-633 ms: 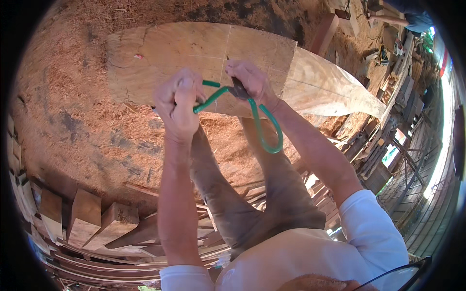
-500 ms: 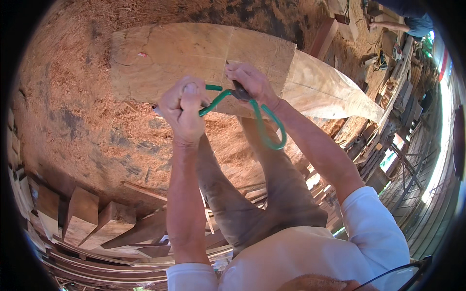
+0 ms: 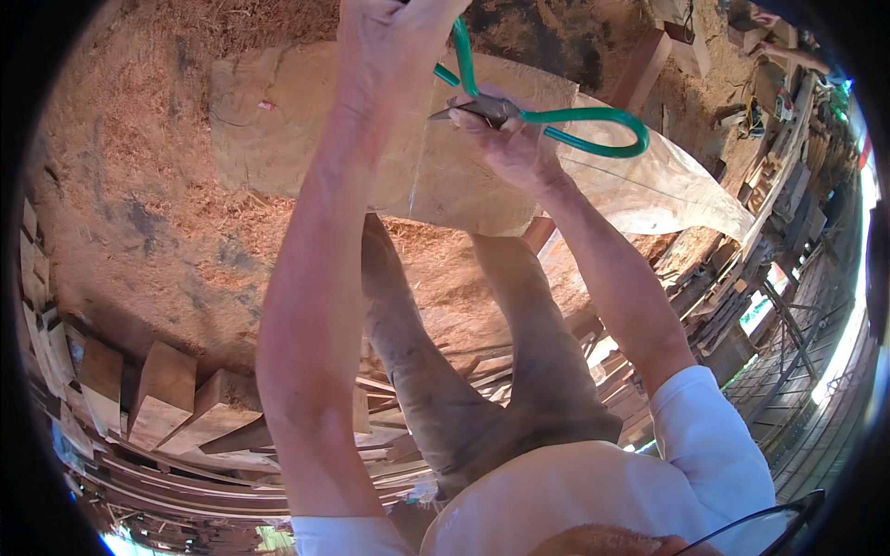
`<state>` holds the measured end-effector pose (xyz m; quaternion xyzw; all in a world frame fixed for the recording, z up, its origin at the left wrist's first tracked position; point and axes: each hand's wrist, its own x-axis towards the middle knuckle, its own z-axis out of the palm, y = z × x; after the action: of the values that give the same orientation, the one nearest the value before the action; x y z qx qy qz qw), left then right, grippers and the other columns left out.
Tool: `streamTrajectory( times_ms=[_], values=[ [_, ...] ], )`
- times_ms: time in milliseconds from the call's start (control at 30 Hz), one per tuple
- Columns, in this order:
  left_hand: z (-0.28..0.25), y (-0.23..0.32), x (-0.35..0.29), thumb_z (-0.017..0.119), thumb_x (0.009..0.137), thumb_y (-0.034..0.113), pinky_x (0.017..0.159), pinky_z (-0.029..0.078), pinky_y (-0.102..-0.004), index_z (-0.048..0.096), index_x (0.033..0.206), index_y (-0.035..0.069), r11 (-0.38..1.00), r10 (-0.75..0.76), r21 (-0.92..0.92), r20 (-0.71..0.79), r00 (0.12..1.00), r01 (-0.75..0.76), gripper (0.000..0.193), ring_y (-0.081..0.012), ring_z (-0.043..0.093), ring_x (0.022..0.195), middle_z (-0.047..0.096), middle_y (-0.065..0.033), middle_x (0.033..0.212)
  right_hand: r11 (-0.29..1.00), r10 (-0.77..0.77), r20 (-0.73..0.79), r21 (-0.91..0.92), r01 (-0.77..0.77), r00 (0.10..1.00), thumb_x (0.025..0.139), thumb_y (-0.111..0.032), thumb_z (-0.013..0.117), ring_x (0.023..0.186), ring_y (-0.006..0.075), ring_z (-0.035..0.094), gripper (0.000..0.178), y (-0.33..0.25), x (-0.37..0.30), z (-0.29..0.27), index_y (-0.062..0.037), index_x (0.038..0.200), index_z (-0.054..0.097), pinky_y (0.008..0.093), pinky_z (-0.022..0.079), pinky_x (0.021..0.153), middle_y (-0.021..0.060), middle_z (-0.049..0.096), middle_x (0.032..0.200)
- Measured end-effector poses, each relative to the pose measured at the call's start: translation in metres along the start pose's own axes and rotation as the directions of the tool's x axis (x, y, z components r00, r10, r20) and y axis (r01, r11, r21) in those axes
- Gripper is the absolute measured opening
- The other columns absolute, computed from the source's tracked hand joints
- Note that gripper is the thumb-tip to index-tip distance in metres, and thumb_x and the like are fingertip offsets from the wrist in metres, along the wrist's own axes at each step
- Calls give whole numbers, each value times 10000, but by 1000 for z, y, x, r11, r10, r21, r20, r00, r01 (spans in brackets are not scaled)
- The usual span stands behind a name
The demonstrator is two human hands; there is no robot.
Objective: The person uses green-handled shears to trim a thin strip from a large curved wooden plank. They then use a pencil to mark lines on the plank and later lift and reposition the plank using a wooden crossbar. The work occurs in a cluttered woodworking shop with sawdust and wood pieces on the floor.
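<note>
- Shears [image 3: 499, 109], one pair, dark metal with green-covered looped handles; held in the air above a broad wooden board [image 3: 287, 139].
- Direction: dark blades [image 3: 454, 113] taper to a point toward the person's left; the lower handle loop [image 3: 642, 137] runs out to the right, so the long axis lies roughly crosswise to the body, nearly level.
- Upper handle [image 3: 465, 60]: rises steeply from the pivot, well spread from its mate; its loop goes into the left fist. Blade gap: cannot tell.
- Left hand [image 3: 399, 32]: closed on the upper handle, partly cut off at the top edge.
- Right hand [image 3: 514, 148]: narrow grip about the blades near the pivot, just below them; the lower loop sticks out past it.
- Board: long, its paler section [image 3: 640, 199] narrowing rightward.
- Surroundings: reddish shavings [image 3: 130, 269] over the ground; squared timbers [image 3: 162, 398] at lower left.
</note>
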<state>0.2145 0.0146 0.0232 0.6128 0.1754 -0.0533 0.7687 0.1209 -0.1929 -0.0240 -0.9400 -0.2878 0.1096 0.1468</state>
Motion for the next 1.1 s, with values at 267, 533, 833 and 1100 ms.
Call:
streamTrajectory(
  times_ms=[267, 533, 833, 1100],
  values=[
    [28, 8, 18, 640, 1007, 188, 459, 287, -236, 532, 595, 146, 997, 73, 18, 169, 983, -77, 428, -22, 428, 508, 501, 81, 585, 521, 589, 104, 709, -475, 802, 975, -115, 756, 772, 46, 656, 67, -16, 9, -18, -67, 1021, 749, 237, 530, 671, 5, 765, 873],
    [94, 10, 28, 621, 978, 148, 431, 335, -228, 593, 595, 91, 988, 119, -22, 735, 668, -152, 388, -41, 442, 470, 511, 50, 518, 569, 786, -192, 596, -567, 587, 945, -287, 798, 721, 81, 669, 230, -48, -7, -14, -73, 960, 715, 263, 551, 667, 15, 720, 770],
    [60, 40, 8, 654, 1038, 311, 418, 250, -244, 573, 577, 108, 953, 302, -227, 647, 700, -201, 510, -12, 354, 436, 416, 69, 453, 548, 677, -306, 817, -181, 669, 979, -211, 742, 778, 108, 681, 200, -33, -14, -41, -23, 981, 674, 298, 545, 665, 67, 713, 853],
    [60, 53, -14, 689, 1042, 333, 424, 226, -261, 589, 566, 78, 905, 422, -255, 640, 642, -340, 549, -11, 340, 442, 431, 60, 464, 394, 614, -85, 894, -212, 785, 956, 23, 724, 964, 234, 767, 186, -22, -23, -59, 70, 1133, 689, 361, 647, 905, 186, 769, 1047]
  ],
)
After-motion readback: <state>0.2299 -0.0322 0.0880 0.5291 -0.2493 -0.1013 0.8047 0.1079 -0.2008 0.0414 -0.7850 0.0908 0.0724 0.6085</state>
